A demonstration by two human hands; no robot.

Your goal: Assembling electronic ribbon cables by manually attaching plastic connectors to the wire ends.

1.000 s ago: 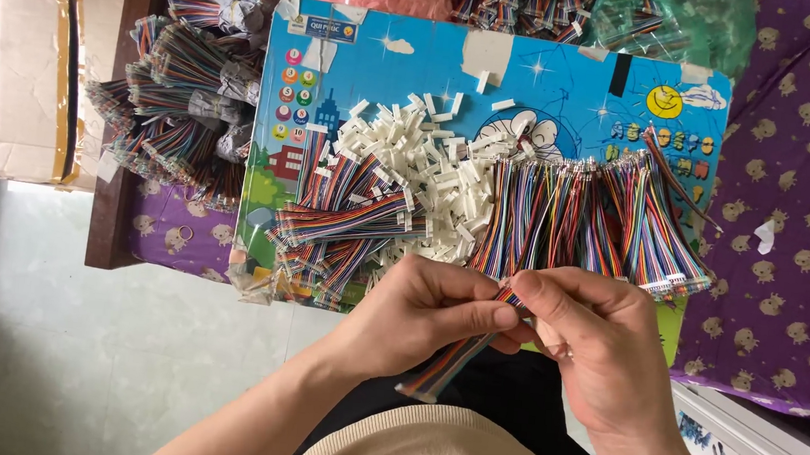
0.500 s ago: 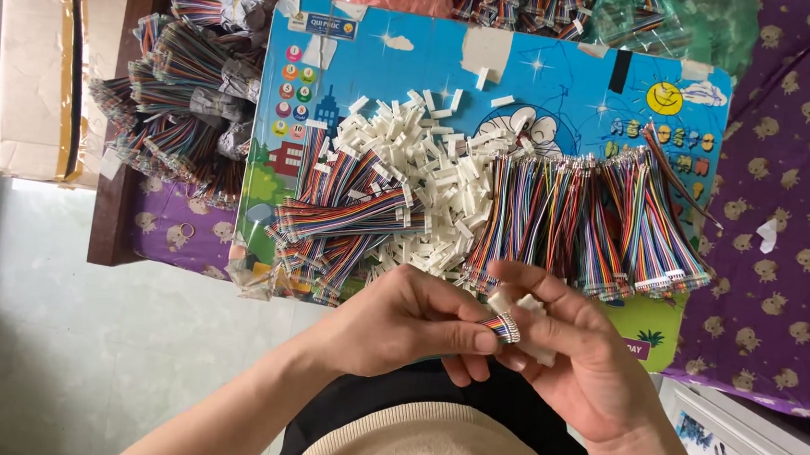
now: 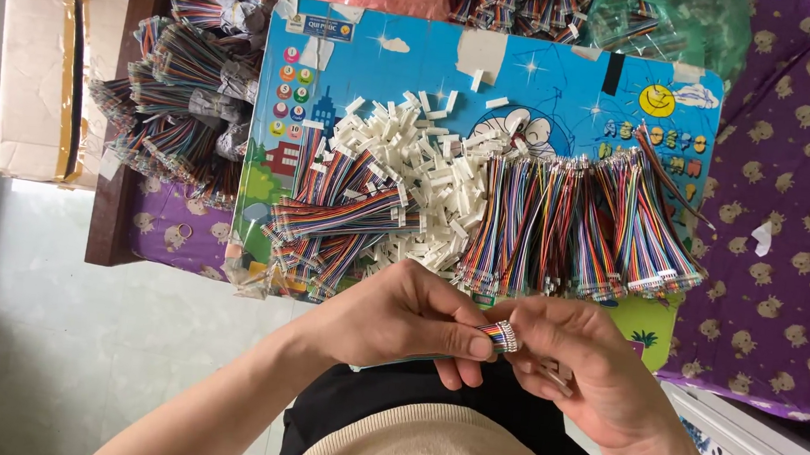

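Note:
My left hand (image 3: 398,318) pinches a short multicoloured ribbon cable (image 3: 496,333) near its metal-tipped end. My right hand (image 3: 587,362) meets it from the right, fingertips at the same cable end; whether a white connector sits between them is hidden. Both hands hover just below a blue cartoon-printed board (image 3: 533,69). On the board lies a heap of small white plastic connector housings (image 3: 421,152), a row of coloured cable bundles (image 3: 579,222) to the right, and a pile of finished cables (image 3: 338,222) to the left.
More bundled cables (image 3: 175,94) are stacked on the left over a dark wooden edge (image 3: 114,195). A cardboard box (image 3: 41,83) stands further left. Bagged cables (image 3: 557,4) lie at the back. Purple patterned cloth (image 3: 793,191) covers the right side.
Both hands have shifted slightly downward and turned the cable. Its tipped end now points up between the fingertips, where earlier it hung down from them.

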